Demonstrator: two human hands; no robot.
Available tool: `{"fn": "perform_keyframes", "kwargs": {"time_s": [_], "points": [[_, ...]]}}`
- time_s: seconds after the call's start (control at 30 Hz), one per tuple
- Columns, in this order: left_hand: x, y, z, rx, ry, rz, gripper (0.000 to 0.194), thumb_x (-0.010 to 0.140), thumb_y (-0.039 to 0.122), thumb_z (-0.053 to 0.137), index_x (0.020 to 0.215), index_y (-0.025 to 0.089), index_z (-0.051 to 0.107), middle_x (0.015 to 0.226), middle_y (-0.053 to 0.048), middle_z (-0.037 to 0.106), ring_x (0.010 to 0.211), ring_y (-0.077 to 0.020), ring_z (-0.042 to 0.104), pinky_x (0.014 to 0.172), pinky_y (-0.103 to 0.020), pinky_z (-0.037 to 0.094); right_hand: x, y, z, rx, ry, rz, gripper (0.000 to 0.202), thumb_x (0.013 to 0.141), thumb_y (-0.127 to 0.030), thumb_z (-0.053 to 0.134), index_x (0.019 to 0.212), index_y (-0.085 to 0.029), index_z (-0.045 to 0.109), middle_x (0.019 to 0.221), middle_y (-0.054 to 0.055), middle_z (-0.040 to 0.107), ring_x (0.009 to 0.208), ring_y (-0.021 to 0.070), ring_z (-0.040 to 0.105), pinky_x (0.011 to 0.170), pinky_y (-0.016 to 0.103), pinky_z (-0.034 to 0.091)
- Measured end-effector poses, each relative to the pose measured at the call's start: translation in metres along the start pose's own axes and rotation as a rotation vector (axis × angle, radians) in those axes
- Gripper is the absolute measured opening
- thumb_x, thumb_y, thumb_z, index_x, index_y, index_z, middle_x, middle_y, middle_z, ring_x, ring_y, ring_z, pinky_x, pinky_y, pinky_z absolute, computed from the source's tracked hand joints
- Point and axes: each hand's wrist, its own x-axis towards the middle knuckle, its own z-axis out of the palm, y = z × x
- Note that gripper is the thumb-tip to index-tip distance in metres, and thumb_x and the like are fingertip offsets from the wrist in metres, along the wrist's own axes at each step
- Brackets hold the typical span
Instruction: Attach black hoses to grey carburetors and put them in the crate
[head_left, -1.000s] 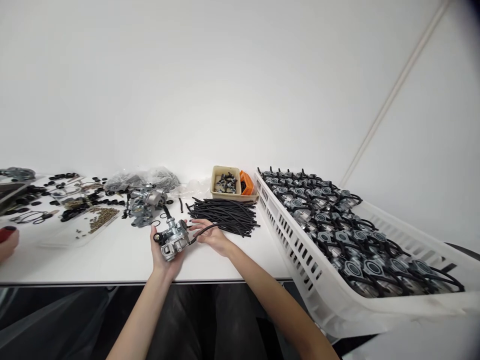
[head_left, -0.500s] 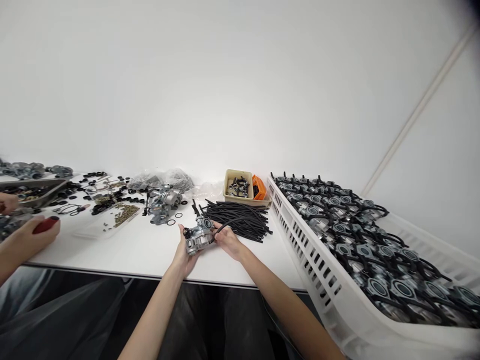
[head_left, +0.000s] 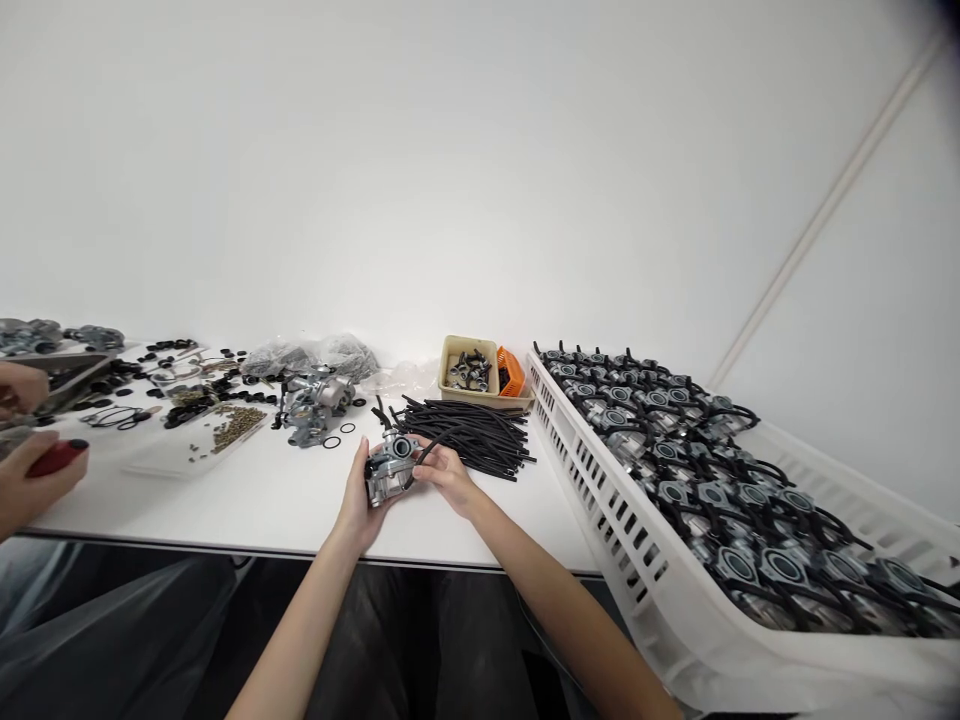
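Note:
A silver metal carburetor (head_left: pixel 390 470) with a round flanged opening is held low over the front of the white table. My left hand (head_left: pixel 358 500) is wrapped round its left side and underside. On its right side, my right hand (head_left: pixel 444 474) pinches a black hose (head_left: pixel 433 452) where it meets the metal body. The hose's free end points up and right. Just behind lies a pile of black hoses (head_left: pixel 487 435). To the left, a few more metal carburetors (head_left: pixel 311 405) stand near two black rings (head_left: pixel 332 441).
A large white crate (head_left: pixel 630 540) full of carburetors stands on the right. Behind the hoses are a cream bin (head_left: pixel 444 370) and an orange basket (head_left: pixel 511 370). Brass parts (head_left: pixel 238 425) lie at left. Another person's hand (head_left: pixel 37 480) holds a red-handled tool.
The view has shifted slightly, moving the table's contents left. My right fingers have closed in on the hose beside the carburetor. The other person's hands have also moved.

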Motion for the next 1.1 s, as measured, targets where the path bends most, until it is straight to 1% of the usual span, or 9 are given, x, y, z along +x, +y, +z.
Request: {"fn": "perform_keyframes", "kwargs": {"time_s": [0.07, 0.17, 0.27, 0.43, 0.6, 0.77, 0.83, 0.97, 1.1], "points": [[0.001, -0.001, 0.002, 0.018, 0.022, 0.021, 0.04, 0.082, 0.053, 0.057, 0.098, 0.017, 0.064, 0.085, -0.005, 0.07, 0.068, -0.0161, 0.066, 0.062, -0.029, 0.056, 0.0, -0.002, 0.001, 0.01, -0.005, -0.009, 0.064, 0.058, -0.029, 0.084, 0.118, -0.021, 0.062, 0.105, 0.006, 0.07, 0.101, 0.0217, 0.062, 0.09, 0.034, 0.044], [0.003, -0.003, 0.001, 0.029, 0.049, 0.048, 0.04, 0.082, 0.052, 0.057, 0.1, 0.018, 0.064, 0.088, -0.005, 0.069, 0.071, -0.0166, 0.066, 0.063, -0.029, 0.056, 0.0, -0.003, 0.002, 0.013, 0.034, -0.021, 0.051, 0.067, -0.038, 0.078, 0.113, -0.019, 0.067, 0.098, 0.006, 0.071, 0.091, 0.0199, 0.063, 0.083, 0.033, 0.045], [0.004, -0.004, 0.0, 0.012, 0.039, 0.052, 0.04, 0.082, 0.052, 0.056, 0.101, 0.018, 0.064, 0.086, -0.005, 0.069, 0.069, -0.0164, 0.066, 0.06, -0.027, 0.055, 0.001, -0.002, 0.001, 0.028, 0.072, -0.018, 0.046, 0.069, -0.044, 0.075, 0.107, -0.018, 0.069, 0.089, 0.006, 0.071, 0.081, 0.0181, 0.063, 0.078, 0.032, 0.045], [0.005, -0.003, -0.003, -0.027, 0.002, 0.034, 0.039, 0.082, 0.05, 0.058, 0.101, 0.017, 0.064, 0.083, -0.006, 0.068, 0.066, -0.0147, 0.064, 0.054, -0.023, 0.053, 0.004, 0.003, -0.004, 0.025, 0.105, -0.007, 0.044, 0.064, -0.043, 0.079, 0.098, -0.017, 0.071, 0.08, 0.004, 0.07, 0.07, 0.015, 0.06, 0.072, 0.03, 0.044], [0.0, -0.002, -0.001, -0.041, -0.014, 0.001, 0.041, 0.083, 0.052, 0.055, 0.101, 0.016, 0.063, 0.08, -0.007, 0.068, 0.063, -0.0163, 0.064, 0.052, -0.026, 0.054, 0.007, 0.008, -0.007, 0.058, 0.167, 0.004, 0.049, 0.055, -0.04, 0.085, 0.095, -0.017, 0.068, 0.072, 0.001, 0.068, 0.062, 0.0125, 0.058, 0.066, 0.028, 0.045], [-0.006, -0.001, 0.001, -0.028, -0.082, -0.047, 0.04, 0.083, 0.05, 0.055, 0.101, 0.015, 0.064, 0.081, -0.008, 0.069, 0.065, -0.0182, 0.066, 0.056, -0.029, 0.055, 0.01, 0.011, -0.008, 0.103, 0.244, 0.05, 0.048, 0.047, -0.042, 0.088, 0.077, -0.017, 0.06, 0.073, 0.002, 0.068, 0.061, 0.0141, 0.06, 0.059, 0.026, 0.047], [-0.007, -0.001, 0.001, -0.015, -0.089, -0.054, 0.04, 0.083, 0.049, 0.056, 0.103, 0.015, 0.064, 0.082, -0.008, 0.07, 0.066, -0.0184, 0.066, 0.057, -0.029, 0.055, 0.01, 0.012, -0.008, 0.118, 0.264, 0.055, 0.049, 0.044, -0.041, 0.089, 0.07, -0.018, 0.055, 0.069, 0.001, 0.067, 0.058, 0.0132, 0.059, 0.056, 0.025, 0.046], [-0.006, -0.003, -0.002, 0.011, -0.118, -0.058, 0.043, 0.082, 0.05, 0.058, 0.107, 0.016, 0.063, 0.087, -0.009, 0.07, 0.068, -0.0189, 0.067, 0.059, -0.03, 0.055, 0.009, 0.011, -0.01, 0.146, 0.239, 0.034, 0.049, 0.047, -0.037, 0.089, 0.064, -0.02, 0.046, 0.06, -0.004, 0.059, 0.053, 0.0108, 0.053, 0.052, 0.023, 0.043], [-0.004, -0.005, -0.006, 0.033, -0.112, -0.054, 0.047, 0.081, 0.052, 0.058, 0.112, 0.016, 0.061, 0.09, -0.009, 0.07, 0.069, -0.0192, 0.067, 0.059, -0.03, 0.054, 0.006, 0.008, -0.009, 0.135, 0.206, 0.007, 0.042, 0.049, -0.032, 0.088, 0.071, -0.019, 0.055, 0.063, -0.005, 0.058, 0.054, 0.0092, 0.05, 0.052, 0.022, 0.039]]}}
